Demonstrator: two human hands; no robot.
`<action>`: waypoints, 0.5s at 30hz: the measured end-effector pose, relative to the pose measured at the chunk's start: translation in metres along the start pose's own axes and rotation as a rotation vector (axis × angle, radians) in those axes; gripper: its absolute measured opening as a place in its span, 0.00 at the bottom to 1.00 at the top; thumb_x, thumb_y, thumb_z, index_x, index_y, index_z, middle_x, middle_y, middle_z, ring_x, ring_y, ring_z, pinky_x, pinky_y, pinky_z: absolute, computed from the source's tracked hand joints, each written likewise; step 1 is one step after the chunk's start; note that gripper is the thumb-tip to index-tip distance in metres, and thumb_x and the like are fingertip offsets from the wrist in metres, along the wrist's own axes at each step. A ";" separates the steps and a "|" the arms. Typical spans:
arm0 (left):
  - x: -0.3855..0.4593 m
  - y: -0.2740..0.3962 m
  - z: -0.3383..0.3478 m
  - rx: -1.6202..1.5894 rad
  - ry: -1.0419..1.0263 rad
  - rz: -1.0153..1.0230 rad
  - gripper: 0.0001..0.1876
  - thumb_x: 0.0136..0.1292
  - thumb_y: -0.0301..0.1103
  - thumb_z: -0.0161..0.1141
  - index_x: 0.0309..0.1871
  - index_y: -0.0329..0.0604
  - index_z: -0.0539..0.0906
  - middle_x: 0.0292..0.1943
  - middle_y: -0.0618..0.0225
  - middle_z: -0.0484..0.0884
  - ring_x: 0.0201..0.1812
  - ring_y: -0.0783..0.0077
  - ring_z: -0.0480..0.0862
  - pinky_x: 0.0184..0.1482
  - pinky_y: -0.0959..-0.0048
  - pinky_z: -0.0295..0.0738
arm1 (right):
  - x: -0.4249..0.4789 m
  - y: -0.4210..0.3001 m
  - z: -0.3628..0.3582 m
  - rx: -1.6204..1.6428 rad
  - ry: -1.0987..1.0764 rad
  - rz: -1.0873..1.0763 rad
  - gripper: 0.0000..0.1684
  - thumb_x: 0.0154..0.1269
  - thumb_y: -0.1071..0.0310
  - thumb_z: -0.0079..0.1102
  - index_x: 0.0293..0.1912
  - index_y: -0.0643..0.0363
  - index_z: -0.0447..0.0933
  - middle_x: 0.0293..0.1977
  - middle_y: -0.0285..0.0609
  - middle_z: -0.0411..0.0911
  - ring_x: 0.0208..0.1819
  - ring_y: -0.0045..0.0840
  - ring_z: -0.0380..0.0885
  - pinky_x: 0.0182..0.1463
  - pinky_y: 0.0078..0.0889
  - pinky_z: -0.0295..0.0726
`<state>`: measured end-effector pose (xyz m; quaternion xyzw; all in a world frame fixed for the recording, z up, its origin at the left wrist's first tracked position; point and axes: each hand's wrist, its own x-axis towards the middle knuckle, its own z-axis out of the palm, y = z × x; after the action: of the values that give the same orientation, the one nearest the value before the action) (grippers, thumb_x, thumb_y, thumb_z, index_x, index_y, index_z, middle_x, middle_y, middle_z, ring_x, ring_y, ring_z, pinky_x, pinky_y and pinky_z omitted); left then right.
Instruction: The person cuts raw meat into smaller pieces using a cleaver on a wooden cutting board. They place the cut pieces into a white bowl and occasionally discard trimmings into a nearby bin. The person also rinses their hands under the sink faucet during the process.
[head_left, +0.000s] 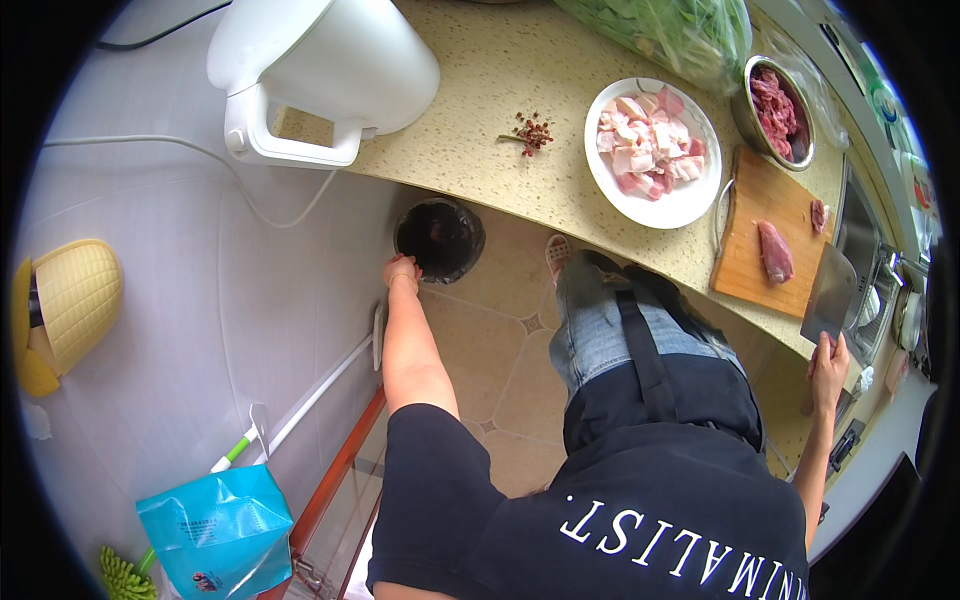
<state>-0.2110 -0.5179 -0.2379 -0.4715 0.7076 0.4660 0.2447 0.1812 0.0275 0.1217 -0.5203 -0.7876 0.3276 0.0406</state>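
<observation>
My right hand (829, 367) grips a cleaver (829, 294), its broad blade against the near edge of a wooden cutting board (757, 202). On that board lie a pink piece of raw meat (775, 252) and a smaller scrap of meat (820, 215). Far to the left, my left hand (403, 268) reaches down to the rim of a trash bin (442, 238) with a black liner. Its fingers are curled and partly hidden, so I cannot tell whether they hold anything. A white plate (660, 217) of chopped fatty meat (649, 146) stands beside the board.
A metal bowl (808, 159) of ground meat, a bag of leafy greens (667, 37), a sprig of red berries (532, 135) and a white electric kettle (360, 67) stand along the speckled counter (465, 142). Beyond the board is a sink (862, 217). A blue bag (217, 532) sits lower left.
</observation>
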 end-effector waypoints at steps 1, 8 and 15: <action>-0.001 0.000 0.000 -0.030 -0.012 -0.022 0.10 0.64 0.28 0.52 0.49 0.45 0.74 0.34 0.66 0.80 0.30 0.70 0.78 0.32 0.70 0.79 | 0.000 0.002 0.000 0.008 -0.003 -0.001 0.12 0.71 0.65 0.47 0.30 0.55 0.64 0.14 0.28 0.61 0.10 0.09 0.57 0.11 0.14 0.57; -0.003 -0.001 -0.005 -0.155 -0.115 0.000 0.11 0.63 0.27 0.52 0.49 0.43 0.75 0.32 0.66 0.80 0.29 0.71 0.79 0.32 0.71 0.79 | 0.002 -0.001 0.005 0.066 -0.003 0.021 0.09 0.71 0.65 0.46 0.33 0.56 0.67 0.14 0.27 0.61 0.10 0.09 0.58 0.11 0.14 0.56; -0.009 0.000 -0.007 -0.061 -0.138 0.077 0.07 0.60 0.27 0.54 0.41 0.43 0.79 0.30 0.69 0.79 0.27 0.76 0.76 0.34 0.75 0.78 | 0.006 0.018 0.004 0.059 -0.003 0.028 0.09 0.71 0.64 0.47 0.35 0.58 0.69 0.14 0.27 0.61 0.11 0.09 0.58 0.12 0.14 0.56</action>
<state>-0.2064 -0.5203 -0.2283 -0.4181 0.6920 0.5279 0.2603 0.1913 0.0352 0.1073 -0.5294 -0.7703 0.3519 0.0503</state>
